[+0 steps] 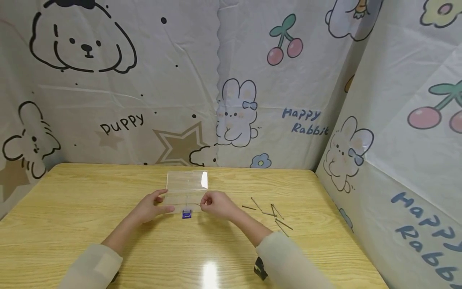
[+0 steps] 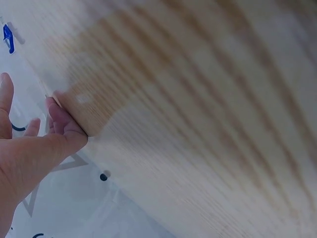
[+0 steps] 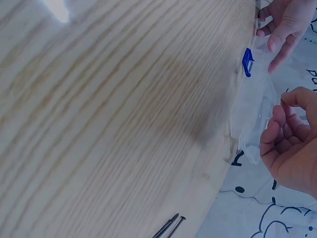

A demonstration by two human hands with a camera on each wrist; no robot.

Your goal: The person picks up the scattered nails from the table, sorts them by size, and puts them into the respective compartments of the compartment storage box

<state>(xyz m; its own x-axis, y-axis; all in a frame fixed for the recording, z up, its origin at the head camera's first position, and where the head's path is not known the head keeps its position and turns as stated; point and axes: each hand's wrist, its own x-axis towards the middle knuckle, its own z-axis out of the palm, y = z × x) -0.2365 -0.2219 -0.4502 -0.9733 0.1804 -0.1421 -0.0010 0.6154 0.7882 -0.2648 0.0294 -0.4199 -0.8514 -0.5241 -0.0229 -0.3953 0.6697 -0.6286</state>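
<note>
A clear, flat plastic box (image 1: 185, 190) with a small blue latch (image 1: 186, 214) on its near edge lies open at the middle of the light wooden table (image 1: 90, 208), its lid raised at the far side. The left hand (image 1: 150, 206) rests against the box's left end, fingers straight and relaxed. The right hand (image 1: 216, 204) sits at the box's right end with fingers curled, seemingly pinching a thin dark nail (image 1: 197, 204) (too small to be sure). More thin dark metal nails (image 1: 272, 214) lie scattered on the table to the right.
</note>
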